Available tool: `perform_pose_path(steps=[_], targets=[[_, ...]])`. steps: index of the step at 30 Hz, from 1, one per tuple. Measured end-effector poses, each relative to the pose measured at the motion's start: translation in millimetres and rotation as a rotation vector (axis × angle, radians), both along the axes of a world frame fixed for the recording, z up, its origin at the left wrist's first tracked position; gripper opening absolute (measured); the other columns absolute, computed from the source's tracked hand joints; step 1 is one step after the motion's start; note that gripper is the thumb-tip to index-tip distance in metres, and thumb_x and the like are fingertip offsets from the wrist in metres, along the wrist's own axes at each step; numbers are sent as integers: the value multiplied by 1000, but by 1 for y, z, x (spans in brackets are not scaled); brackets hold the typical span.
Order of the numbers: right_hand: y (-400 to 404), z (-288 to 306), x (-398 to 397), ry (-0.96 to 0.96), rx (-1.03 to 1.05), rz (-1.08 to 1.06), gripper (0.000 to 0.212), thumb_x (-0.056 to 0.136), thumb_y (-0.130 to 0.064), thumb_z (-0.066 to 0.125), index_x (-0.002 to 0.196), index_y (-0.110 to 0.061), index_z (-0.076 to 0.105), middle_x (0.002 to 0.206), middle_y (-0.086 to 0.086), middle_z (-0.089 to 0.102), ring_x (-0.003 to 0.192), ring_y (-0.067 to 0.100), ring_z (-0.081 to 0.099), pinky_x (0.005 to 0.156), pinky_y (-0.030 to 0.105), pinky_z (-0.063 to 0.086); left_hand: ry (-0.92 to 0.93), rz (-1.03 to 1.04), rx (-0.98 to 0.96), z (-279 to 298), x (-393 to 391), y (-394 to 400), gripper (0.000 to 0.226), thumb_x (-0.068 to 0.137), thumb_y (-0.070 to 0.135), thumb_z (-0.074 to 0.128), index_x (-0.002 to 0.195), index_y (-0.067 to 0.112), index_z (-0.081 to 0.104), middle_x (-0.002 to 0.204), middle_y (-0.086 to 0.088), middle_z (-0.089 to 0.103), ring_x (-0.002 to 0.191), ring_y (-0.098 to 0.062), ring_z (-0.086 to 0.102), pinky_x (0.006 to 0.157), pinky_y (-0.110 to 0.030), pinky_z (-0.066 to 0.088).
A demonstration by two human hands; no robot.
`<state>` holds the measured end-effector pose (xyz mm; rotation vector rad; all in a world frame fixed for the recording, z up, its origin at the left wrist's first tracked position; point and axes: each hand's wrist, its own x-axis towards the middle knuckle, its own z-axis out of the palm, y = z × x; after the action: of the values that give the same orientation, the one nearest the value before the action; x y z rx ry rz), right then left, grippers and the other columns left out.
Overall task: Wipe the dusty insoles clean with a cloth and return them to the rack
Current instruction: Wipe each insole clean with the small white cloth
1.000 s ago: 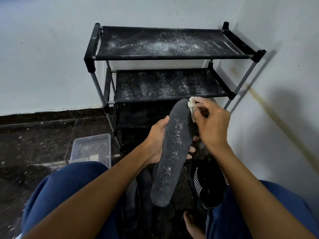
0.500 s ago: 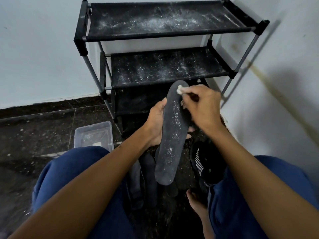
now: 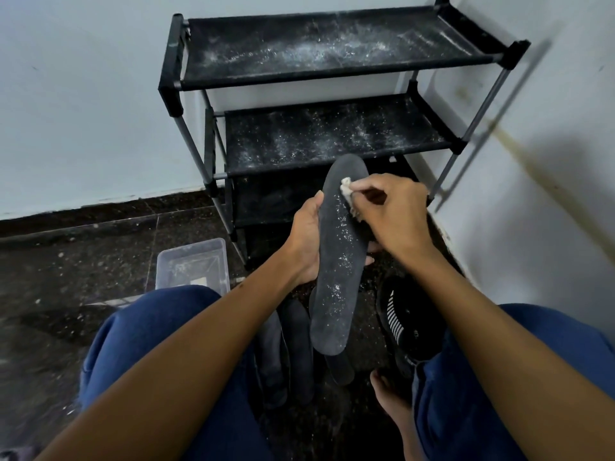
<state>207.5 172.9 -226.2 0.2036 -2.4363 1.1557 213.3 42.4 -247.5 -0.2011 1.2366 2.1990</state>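
Dark speckled floor (image 3: 83, 261) meets pale walls in a corner; we note white dust scattered on it. Rack (image 3: 332, 54), black w/ three fabric shelves, stands far centre against the wall. Top and middle shelves carry heavy white dust, no insoles on them; lowest shelf is in shadow, contents not discernible.

Insole (image 3: 336, 261), dark grey, is held upright at centre, just in front of the rack. Dust specks run down its middle and right side; the far tip looks cleaner. Left hand (image 3: 306, 237) grips its left edge, fingers wrapped behind. Right hand (image 3: 389, 211) pinches a small pale cloth (image 3: 346, 189) and presses it to the insole's upper right.

We judge the step as wiping, early on: most dust remains. Next move calls for strokes down the length toward the near end, w/ the left hand bracing the insole firmly, then placing it on a shelf.

Further dark insoles (image 3: 286, 344) lie on the floor, near centre. Black shoe (image 3: 399, 314) sits right of them.

Clear plastic tub (image 3: 193, 264), left of the rack: holds only dust residue and a small pale item, unidentified.
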Motion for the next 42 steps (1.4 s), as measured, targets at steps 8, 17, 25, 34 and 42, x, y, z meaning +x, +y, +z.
perform_pose_path(steps=[8, 17, 25, 34, 42], targets=[[-10, 2, 7, -95, -23, 150, 12, 79, -9, 72, 91, -10, 75, 79, -3, 71, 68, 4, 65, 63, 6, 47, -57, 59, 68, 0, -1, 1, 61, 97, 53, 19, 103, 11, 63, 84, -11, 72, 75, -27, 69, 80, -49, 48], [-10, -7, 5, -4, 27, 48, 14, 81, -10, 71, 94, -8, 74, 86, 3, 71, 67, 7, 64, 66, 9, 48, -66, 80, 25, 1, 1, 3, 61, 99, 49, 18, 97, 8, 63, 74, -10, 70, 63, -23, 67, 62, -34, 56], [4, -2, -5, -8, 97, -139, 16, 82, -10, 69, 97, -9, 73, 90, 5, 71, 72, 13, 64, 72, 14, 47, -53, 79, -1, 2, 4, 3, 64, 98, 52, 16, 105, 7, 61, 88, -14, 67, 73, -31, 64, 77, -46, 51], [-3, -4, 1, 37, 207, -30, 8, 81, -7, 68, 87, -7, 72, 83, 8, 68, 70, 22, 64, 69, 30, 52, -35, 152, 29, 4, 2, 4, 59, 101, 44, 18, 92, 8, 63, 66, -7, 68, 56, -17, 65, 51, -24, 55], [-8, -8, 9, 34, 257, 133, 9, 80, -9, 69, 88, -9, 74, 81, 7, 69, 73, 21, 64, 70, 36, 54, -33, 223, 16, 4, -1, 0, 60, 100, 46, 18, 93, 8, 64, 75, -7, 67, 70, -18, 63, 63, -28, 53]])
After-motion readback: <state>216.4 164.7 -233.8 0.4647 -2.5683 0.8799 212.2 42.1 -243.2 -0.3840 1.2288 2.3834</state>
